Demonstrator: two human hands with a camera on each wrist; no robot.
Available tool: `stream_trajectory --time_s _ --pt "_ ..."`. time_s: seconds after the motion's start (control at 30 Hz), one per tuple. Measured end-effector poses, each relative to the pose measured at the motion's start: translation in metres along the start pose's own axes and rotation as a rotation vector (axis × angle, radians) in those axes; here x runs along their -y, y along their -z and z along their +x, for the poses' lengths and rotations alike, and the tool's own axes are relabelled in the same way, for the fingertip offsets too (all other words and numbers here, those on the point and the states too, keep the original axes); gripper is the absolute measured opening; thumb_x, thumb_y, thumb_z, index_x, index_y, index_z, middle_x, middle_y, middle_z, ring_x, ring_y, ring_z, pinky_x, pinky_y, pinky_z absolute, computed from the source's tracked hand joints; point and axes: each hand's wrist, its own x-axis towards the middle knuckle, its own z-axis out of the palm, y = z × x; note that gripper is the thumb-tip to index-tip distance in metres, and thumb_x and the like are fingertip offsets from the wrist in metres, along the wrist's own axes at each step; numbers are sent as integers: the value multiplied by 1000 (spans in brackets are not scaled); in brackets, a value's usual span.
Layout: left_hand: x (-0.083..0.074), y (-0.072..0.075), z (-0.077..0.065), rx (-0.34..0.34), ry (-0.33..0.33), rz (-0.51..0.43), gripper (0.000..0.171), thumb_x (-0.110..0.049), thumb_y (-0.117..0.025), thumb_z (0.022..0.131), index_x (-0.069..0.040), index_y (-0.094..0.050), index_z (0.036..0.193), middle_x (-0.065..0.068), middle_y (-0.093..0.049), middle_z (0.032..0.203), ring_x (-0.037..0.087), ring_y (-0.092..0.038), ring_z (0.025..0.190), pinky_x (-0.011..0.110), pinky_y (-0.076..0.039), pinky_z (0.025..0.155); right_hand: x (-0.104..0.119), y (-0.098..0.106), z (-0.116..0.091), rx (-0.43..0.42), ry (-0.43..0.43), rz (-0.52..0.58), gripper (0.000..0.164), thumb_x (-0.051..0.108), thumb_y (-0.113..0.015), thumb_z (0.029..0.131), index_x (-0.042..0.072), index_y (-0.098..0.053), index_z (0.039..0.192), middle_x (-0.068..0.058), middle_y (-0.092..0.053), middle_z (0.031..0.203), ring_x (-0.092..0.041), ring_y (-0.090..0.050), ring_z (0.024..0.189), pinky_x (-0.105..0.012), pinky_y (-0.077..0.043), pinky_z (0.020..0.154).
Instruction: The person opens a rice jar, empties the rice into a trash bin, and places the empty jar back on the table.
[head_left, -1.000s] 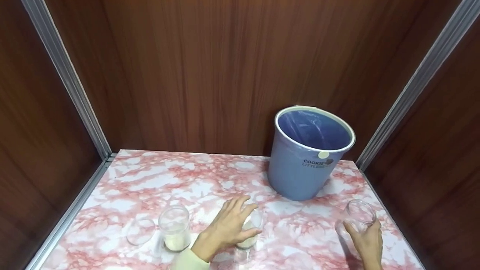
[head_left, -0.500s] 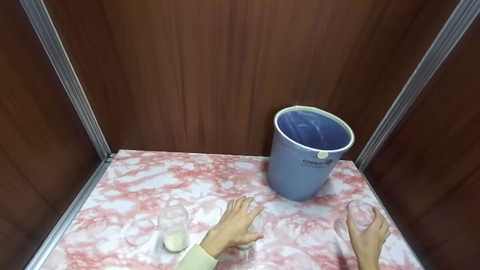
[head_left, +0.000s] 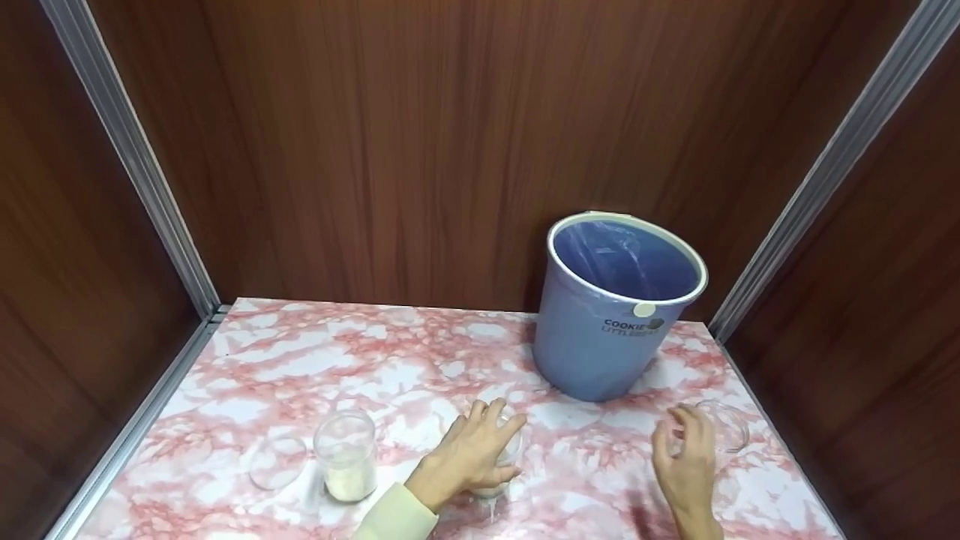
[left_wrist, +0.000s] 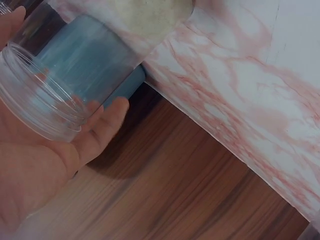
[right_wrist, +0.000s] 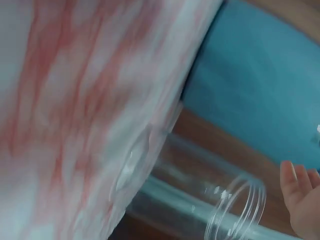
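Observation:
My left hand (head_left: pixel 466 456) curls round the neck of a clear screw-neck jar (left_wrist: pixel 47 95) that has pale, grain-like contents at its base. This jar stands uncapped, and the hand covers much of it in the head view. My right hand (head_left: pixel 688 465) is off to the right, fingers loosely bent and holding nothing. Just beyond it stands a clear, empty jar (right_wrist: pixel 195 187), partly hidden by the hand in the head view; the right wrist view shows a gap between them. Another clear jar (head_left: pixel 349 457), partly filled with cream-coloured contents, stands left of my left hand.
A clear round disc (head_left: pixel 277 463), like a lid, lies at the far left. The blue lined bin (head_left: pixel 600 352) stands at the back right of the marbled tabletop (head_left: pixel 337 360). Brown wood panels (head_left: pixel 375 150) close in the back and sides.
My right hand has let go of the empty jar and moved left from it, now in front of the small clear disc beside it. My left hand has closed further over its jar.

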Motion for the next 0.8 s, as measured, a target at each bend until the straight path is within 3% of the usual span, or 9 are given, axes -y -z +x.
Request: stream_trajectory --time_s 0.2,0.33,0.4,0.5,0.6,0.73,0.8 --pt "1 -2 1 -50 -43 53 68 -55 -64 76 -29 -40 134 10 -44 129 25 -47 101 30 -48 61 17 -17 -16 232 45 7 28 -4 -66 73 -3 -62 100 -14 -57 104 -17 -53 90 -11 -44 71" --pt "3 2 0 -79 -72 3 66 -55 -65 75 -29 -43 132 9 -46 124 24 -47 99 29 -47 59 32 -31 -27 369 104 42 30 2 -70 72 2 -63 102 -10 -57 108 -15 -54 92 -23 -48 70" --pt "4 5 -1 -114 -88 -35 65 -55 -65 75 -29 -45 131 8 -48 122 23 -48 98 29 -48 58 41 -39 -31 465 91 101 34 5 -72 74 5 -62 106 -5 -58 108 -14 -56 90 -27 -51 68" --pt "4 13 -2 -177 -116 -107 63 -54 -65 75 -28 -47 129 6 -50 118 21 -49 97 30 -49 61 54 -46 -34 633 -15 229 35 15 -71 80 14 -59 113 0 -59 108 -14 -58 88 -33 -53 69" --pt "1 22 -3 -231 -177 -182 62 -53 -66 75 -27 -49 129 3 -50 117 18 -50 100 30 -50 70 63 -48 -31 782 -190 355 31 21 -63 88 21 -56 118 1 -60 111 -15 -60 92 -33 -52 73" --pt "-6 34 -4 -272 -315 -289 61 -51 -66 76 -26 -50 128 -3 -49 117 11 -50 105 24 -48 80 67 -45 -23 966 -337 607 30 16 -51 95 14 -51 125 -11 -56 120 -17 -57 103 -31 -51 83" --pt "-10 40 -6 -288 -384 -343 60 -50 -66 77 -25 -51 128 -4 -50 117 8 -50 105 21 -47 82 67 -42 -19 1070 -345 756 34 15 -44 98 7 -47 131 -15 -55 119 -17 -55 105 -30 -49 85"
